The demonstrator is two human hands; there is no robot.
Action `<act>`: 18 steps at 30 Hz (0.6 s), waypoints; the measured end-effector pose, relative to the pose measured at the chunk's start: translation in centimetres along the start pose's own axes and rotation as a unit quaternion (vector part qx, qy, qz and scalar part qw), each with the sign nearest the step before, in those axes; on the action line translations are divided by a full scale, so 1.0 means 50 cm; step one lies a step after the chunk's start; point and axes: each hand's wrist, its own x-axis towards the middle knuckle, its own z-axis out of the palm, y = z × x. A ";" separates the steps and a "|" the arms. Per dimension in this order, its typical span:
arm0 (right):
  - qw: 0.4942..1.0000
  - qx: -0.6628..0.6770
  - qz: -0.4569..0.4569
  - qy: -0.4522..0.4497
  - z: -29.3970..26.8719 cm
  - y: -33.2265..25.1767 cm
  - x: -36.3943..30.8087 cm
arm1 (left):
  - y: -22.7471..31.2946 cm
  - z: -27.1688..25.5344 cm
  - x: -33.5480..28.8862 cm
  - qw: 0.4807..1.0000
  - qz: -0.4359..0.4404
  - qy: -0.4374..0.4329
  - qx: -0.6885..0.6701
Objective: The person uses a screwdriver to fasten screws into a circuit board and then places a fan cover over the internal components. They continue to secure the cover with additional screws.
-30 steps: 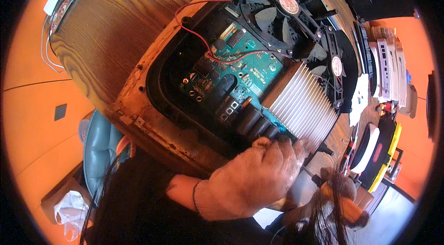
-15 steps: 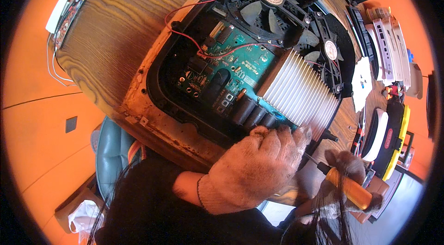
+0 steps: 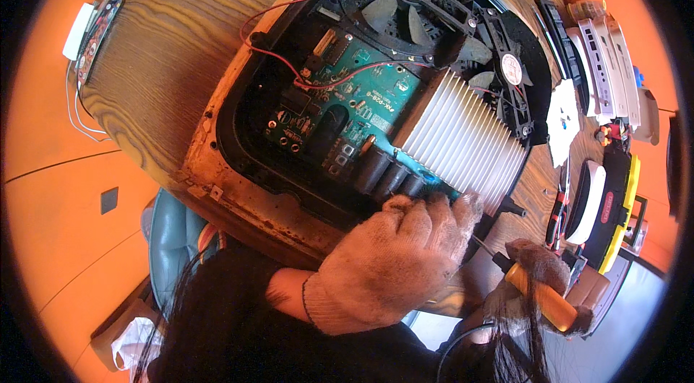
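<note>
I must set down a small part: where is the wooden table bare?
Bare: brown wooden table, upper left, between narrow circuit board and black plastic housing with orange rim. Crowded: right side, with white sheet and black-yellow box.

I can't see the tip of my screwdriver; it gets lost at my left hand. That hand hides some of the near side of the big box, and I can't tell what its fingertips touch. Dark hair covers bits of my right hand. The top edge cuts off the box. The specks on the white paper are too small to tell.
</note>
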 end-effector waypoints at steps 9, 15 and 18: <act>0.991 -0.015 0.133 -0.006 -0.033 0.017 -0.036 | 0.003 0.002 -0.003 1.000 0.000 0.002 0.002; 0.980 -0.042 0.188 -0.043 -0.053 0.011 -0.027 | -0.001 0.005 -0.004 1.000 0.011 0.006 0.006; 0.976 -0.052 0.203 -0.056 -0.060 0.007 -0.021 | 0.001 0.005 -0.003 1.000 0.005 0.008 0.002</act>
